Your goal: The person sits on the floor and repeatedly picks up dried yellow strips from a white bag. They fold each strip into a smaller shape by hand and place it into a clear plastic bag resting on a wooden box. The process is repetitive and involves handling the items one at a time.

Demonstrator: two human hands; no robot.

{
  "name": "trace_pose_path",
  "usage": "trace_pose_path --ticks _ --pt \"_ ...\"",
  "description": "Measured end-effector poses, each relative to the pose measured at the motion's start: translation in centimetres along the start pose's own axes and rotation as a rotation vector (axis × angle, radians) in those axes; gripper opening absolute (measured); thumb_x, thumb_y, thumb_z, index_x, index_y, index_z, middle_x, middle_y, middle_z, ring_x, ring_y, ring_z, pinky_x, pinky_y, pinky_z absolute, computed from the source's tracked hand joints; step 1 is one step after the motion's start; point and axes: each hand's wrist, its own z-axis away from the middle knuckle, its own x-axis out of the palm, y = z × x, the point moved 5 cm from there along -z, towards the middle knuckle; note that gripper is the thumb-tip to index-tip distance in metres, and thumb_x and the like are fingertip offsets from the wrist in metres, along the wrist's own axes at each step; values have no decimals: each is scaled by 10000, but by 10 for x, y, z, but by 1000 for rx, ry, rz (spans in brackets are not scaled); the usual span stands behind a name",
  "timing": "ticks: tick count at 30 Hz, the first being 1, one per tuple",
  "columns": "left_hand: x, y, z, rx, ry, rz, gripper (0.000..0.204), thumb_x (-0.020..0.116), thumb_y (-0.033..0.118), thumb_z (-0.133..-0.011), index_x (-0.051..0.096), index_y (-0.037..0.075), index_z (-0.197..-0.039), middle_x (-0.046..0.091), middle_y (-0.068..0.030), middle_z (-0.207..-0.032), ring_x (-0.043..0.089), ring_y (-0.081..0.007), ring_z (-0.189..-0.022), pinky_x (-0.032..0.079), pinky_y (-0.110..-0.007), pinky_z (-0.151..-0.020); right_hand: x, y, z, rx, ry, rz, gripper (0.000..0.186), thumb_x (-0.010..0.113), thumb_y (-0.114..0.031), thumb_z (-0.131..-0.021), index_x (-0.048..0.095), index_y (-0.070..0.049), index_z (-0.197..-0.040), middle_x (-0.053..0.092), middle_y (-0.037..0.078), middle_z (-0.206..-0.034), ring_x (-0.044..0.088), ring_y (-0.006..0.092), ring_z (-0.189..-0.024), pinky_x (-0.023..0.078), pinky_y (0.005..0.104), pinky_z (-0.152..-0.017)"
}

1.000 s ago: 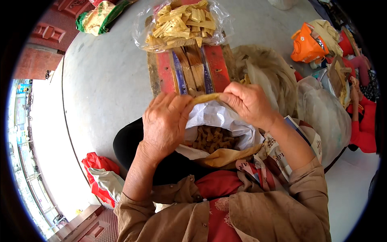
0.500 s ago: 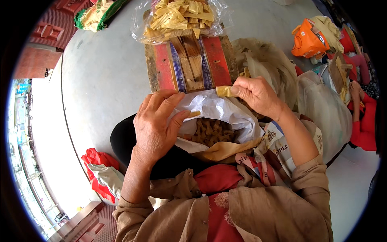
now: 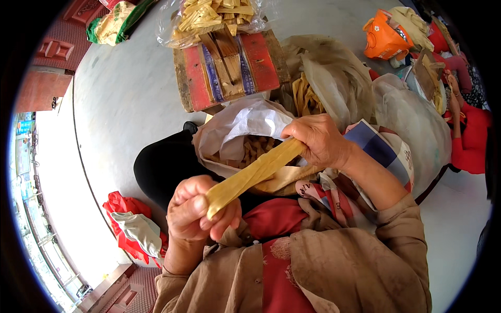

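Note:
A long, flat yellow strip (image 3: pixel 255 175) stretches at a slant between my hands, above my lap. My left hand (image 3: pixel 195 211) pinches its lower left end between thumb and fingers. Its upper right end sits in my closed right hand (image 3: pixel 321 138). Beneath the strip, a white sack (image 3: pixel 250 122) stands open with many small brownish pieces (image 3: pixel 255 148) inside. Just beyond it is a red-painted wooden bench (image 3: pixel 263 62) bearing a grooved wood block (image 3: pixel 224 57) held by purple bands. A clear plastic bag (image 3: pixel 167 31) of yellow strips (image 3: pixel 214 15) rests at the bench's far end.
A big translucent bag (image 3: pixel 334 68) with more yellow strips stands right of the bench, another plastic bag (image 3: pixel 409 117) beside it. Farther right are an orange bag (image 3: pixel 383 39) and a person in red (image 3: pixel 472 141). A red bag (image 3: pixel 130 229) lies on the left floor.
Both hands have come nearer my body, the left dropping lower. A long strip is now held between them; before, a short folded yellow piece showed in my right hand. The view has shifted slightly.

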Motion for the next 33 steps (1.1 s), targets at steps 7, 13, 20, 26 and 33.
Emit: trace_pose_path --ticks 7,13,20,26,33 --pt "31 46 26 90 -449 -169 690 745 304 -881 496 45 -1470 422 -239 -1543 337 -383 -1483 285 -636 -1168 19 -97 -43 104 -344 -761 316 591 -363 -1024 613 -55 -1091 633 75 -720 616 271 -599 480 343 -558" --pt "47 17 15 260 -129 -1528 167 778 125 -696 750 63 -848 508 -201 -1470 457 -372 -1398 336 -493 -1165 27 -85 -15 562 -531 -1217 404 539 -437 -1050 621 -43 -1012 538 -13 -642 509 105 -609 446 297 -590" --pt "48 -17 5 476 -262 -2101 244 753 133 -585 744 123 -829 612 -58 -1116 630 -224 -920 559 -352 -676 24 -68 2 686 -507 -1126 327 662 -341 -1002 685 -16 -1009 575 -40 -681 511 51 -623 426 240 -561" --pt "48 -22 3 796 -135 -2174 155 783 116 -671 735 111 -818 613 -60 -1209 634 -230 -967 563 -359 -746 38 -63 16 906 -180 -1552 235 684 -230 -988 707 -28 -1107 606 -45 -756 432 2 -584 328 178 -495" --pt "39 -8 4 943 317 -2181 128 737 178 -763 785 167 -881 619 -80 -1379 461 -316 -1384 280 -568 -1177 32 -65 8 750 -157 -1590 225 684 -152 -976 663 -41 -1170 608 -42 -841 447 -3 -656 334 176 -553"
